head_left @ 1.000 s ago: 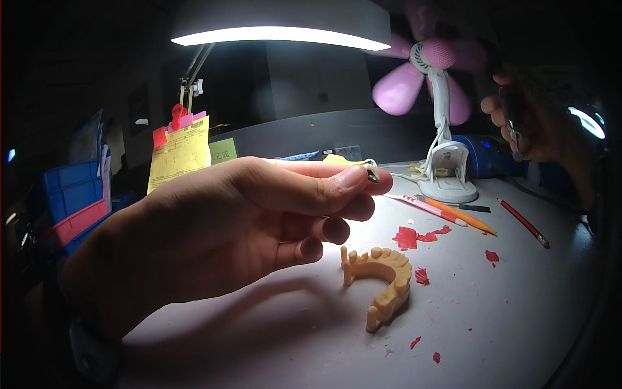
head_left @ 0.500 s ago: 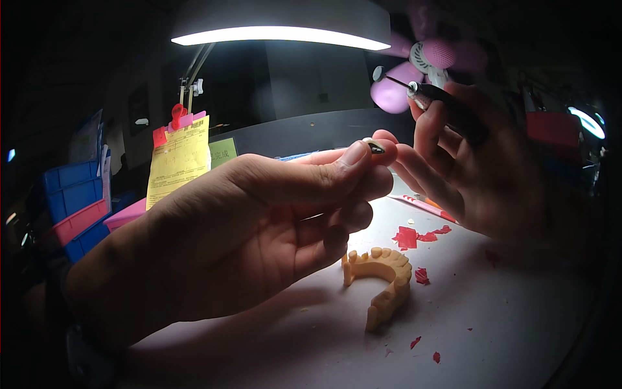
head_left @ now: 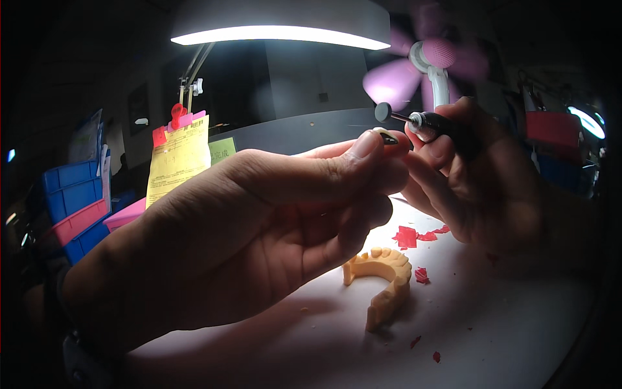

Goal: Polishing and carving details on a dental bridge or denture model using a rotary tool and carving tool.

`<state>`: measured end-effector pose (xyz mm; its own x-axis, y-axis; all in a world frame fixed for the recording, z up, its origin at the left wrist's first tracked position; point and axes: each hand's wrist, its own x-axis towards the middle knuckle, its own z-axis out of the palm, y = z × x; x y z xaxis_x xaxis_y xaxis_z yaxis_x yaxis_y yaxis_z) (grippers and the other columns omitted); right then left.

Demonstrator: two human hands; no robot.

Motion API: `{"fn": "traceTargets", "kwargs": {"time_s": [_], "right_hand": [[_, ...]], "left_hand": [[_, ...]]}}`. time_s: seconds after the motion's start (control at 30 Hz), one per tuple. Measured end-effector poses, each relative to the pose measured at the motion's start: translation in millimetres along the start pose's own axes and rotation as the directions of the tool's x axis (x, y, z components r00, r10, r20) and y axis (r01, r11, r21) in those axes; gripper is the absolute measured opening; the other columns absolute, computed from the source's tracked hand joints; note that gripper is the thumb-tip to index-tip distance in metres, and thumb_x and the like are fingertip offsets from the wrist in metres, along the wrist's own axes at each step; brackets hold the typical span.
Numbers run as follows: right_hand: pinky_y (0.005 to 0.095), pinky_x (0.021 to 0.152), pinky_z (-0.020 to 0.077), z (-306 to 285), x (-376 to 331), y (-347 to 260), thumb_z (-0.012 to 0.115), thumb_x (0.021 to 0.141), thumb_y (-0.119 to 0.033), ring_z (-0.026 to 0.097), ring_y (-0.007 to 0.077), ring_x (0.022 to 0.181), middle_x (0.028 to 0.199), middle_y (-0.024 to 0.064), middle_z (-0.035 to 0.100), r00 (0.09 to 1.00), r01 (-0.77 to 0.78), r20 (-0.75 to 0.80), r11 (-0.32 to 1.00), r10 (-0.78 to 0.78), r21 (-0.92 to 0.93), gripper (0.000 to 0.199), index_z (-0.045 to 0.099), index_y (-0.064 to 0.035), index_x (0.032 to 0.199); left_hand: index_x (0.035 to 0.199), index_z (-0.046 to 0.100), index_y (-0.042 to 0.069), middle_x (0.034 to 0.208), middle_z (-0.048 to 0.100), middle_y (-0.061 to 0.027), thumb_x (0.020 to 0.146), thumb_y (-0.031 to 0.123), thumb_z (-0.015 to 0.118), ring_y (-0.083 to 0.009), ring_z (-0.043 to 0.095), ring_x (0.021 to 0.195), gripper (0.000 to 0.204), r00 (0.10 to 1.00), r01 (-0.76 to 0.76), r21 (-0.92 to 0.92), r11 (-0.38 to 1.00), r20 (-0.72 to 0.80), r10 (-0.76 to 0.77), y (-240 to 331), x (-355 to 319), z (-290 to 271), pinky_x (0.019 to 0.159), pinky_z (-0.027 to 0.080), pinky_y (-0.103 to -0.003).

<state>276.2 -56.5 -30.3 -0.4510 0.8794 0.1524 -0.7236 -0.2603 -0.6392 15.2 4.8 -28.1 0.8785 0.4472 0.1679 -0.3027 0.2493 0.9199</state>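
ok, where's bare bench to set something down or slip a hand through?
Free: the white bench right of the tan dental arch model, with only small red flecks, and the strip in front of the model toward the near edge. Crowded: red scraps behind the model, under the left hand and the right hand holding the rotary tool.

One orange horseshoe-shaped dental arch model [head_left: 383, 283], one pink-bladed desk fan [head_left: 424, 65], one bright overhead lamp [head_left: 282, 26], two hands, several red scraps [head_left: 414, 237], three stacked plastic bins [head_left: 74, 207]
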Motion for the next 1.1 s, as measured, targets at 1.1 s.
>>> {"fn": "traceTargets", "kwargs": {"time_s": [1.1], "right_hand": [[0.0305, 0.106, 0.0583, 3.4, 1.4, 2.4, 0.066, 0.098, -0.024, 0.065, 0.0111, 0.093, 0.091, 0.0114, 0.067, 0.999, -0.026, 0.032, 1.000, 0.026, -0.008, 0.034, 0.070, 0.0090, 0.103]], "left_hand": [[0.150, 0.048, 0.007, 0.107, 0.061, -0.0013, 0.111, 0.023, 0.051, -0.0069, 0.062, 0.091, 0.043, 1.000, 0.017, -0.025, 1.000, 0.010, -0.017, -0.2, -0.7, -1.4, 0.077, 0.057, -0.025]]}}
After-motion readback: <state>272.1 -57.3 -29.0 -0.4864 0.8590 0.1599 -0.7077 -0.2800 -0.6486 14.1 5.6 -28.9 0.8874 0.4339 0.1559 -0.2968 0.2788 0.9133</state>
